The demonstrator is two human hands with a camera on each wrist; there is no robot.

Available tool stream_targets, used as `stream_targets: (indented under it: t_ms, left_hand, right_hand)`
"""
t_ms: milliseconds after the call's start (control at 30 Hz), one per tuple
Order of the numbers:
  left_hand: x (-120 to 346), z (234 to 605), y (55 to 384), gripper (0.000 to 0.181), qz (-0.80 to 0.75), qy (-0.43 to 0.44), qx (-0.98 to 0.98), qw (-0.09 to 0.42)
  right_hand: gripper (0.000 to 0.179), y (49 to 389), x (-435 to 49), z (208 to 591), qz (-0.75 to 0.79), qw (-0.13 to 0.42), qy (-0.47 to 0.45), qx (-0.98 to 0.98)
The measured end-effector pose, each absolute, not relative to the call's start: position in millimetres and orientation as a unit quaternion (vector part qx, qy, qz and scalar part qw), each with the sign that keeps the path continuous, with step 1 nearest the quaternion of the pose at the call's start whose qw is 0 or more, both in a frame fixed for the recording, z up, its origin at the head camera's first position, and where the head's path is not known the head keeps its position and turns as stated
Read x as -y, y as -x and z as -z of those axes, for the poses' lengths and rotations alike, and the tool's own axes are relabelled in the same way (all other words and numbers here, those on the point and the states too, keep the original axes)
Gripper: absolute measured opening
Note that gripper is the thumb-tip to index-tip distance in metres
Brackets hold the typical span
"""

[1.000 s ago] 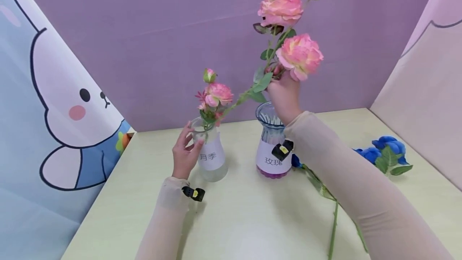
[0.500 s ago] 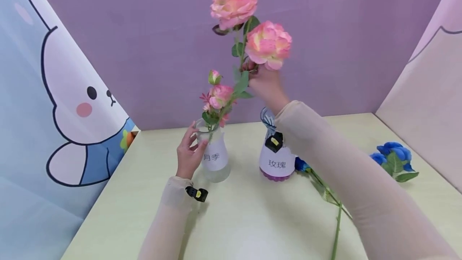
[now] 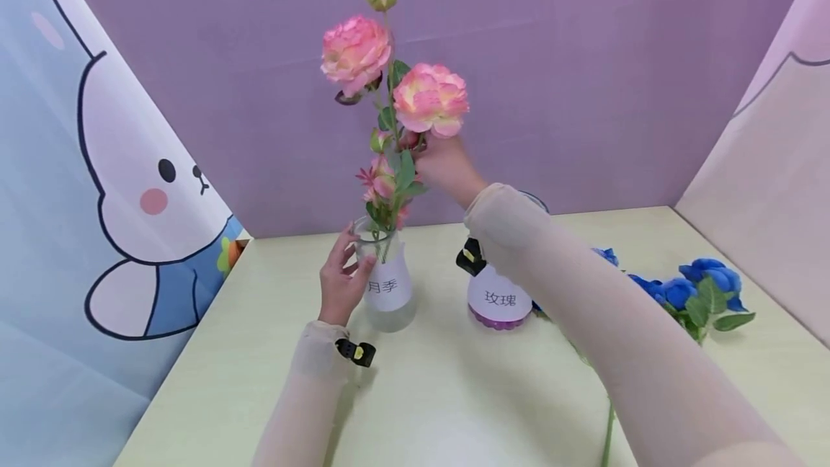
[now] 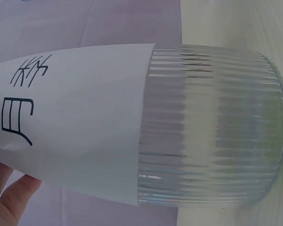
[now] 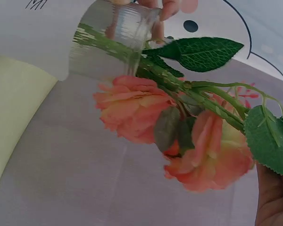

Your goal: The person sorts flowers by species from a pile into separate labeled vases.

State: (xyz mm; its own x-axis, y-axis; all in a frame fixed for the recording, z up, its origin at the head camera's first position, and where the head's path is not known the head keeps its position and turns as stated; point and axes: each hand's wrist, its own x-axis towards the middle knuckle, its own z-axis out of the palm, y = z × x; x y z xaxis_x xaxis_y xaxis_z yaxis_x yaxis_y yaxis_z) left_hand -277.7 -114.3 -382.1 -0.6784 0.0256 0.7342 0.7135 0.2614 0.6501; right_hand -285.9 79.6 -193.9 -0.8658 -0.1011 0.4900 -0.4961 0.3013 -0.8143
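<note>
A clear ribbed glass vase (image 3: 391, 317) with a white handwritten label (image 4: 89, 127) stands upright on the table. My left hand (image 3: 341, 278) holds it near the neck, fingers and thumb around the glass. My right hand (image 3: 449, 168) pinches the stem of a tall pink rose spray (image 3: 430, 98) just under its blooms, above the vase. In the right wrist view, green stems (image 5: 101, 44) run through the vase mouth and show inside the neck. Smaller pink flowers (image 3: 382, 184) stand in the same vase, partly behind the spray's leaves.
A second labelled vase (image 3: 499, 299) with a purple base stands to the right, its upper part hidden by my right sleeve. Blue roses (image 3: 710, 276) with long stems lie on the table (image 3: 415, 402) at the right. A purple backdrop (image 3: 551, 92) rises behind.
My right hand has moved left with the pink rose spray, which now stands nearly upright over the left vase, its stem lower in the mouth. My left hand keeps its hold.
</note>
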Motion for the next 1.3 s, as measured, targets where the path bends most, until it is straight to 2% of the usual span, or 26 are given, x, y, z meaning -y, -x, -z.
stream_targets:
  t_ms: [267,367,600,900,1133,1300]
  left_hand:
    - [110.5,380.2,275.2,0.057,0.556,0.256,0.726,0.313]
    - [110.1,378.3,274.6,0.056,0.556,0.259,0.725,0.314]
    - [113.9,375.4,273.5,0.055,0.556,0.257,0.724,0.317]
    - [118.8,375.8,274.2,0.063,0.550,0.255,0.727,0.324]
    - [121.7,377.4,274.5,0.062,0.545,0.254,0.730,0.326]
    - [121.0,378.4,275.6,0.058,0.552,0.252,0.729,0.316]
  right_hand:
    - [0.024,289.6,-73.1,210.6,-0.557,0.162,-0.193,0.791]
    - [0.031,289.9,-69.5,217.6,-0.545,0.159,-0.189,0.801]
    - [0.041,284.8,-55.7,229.3,-0.581,0.102,-0.150,0.794]
    - [0.052,282.0,-44.1,247.5,-0.554,0.134,-0.204,0.796]
    - [0.053,279.5,-36.1,259.7,-0.551,0.108,-0.159,0.812]
    - [0.051,278.8,-34.0,265.0,-0.553,0.116,-0.133,0.814]
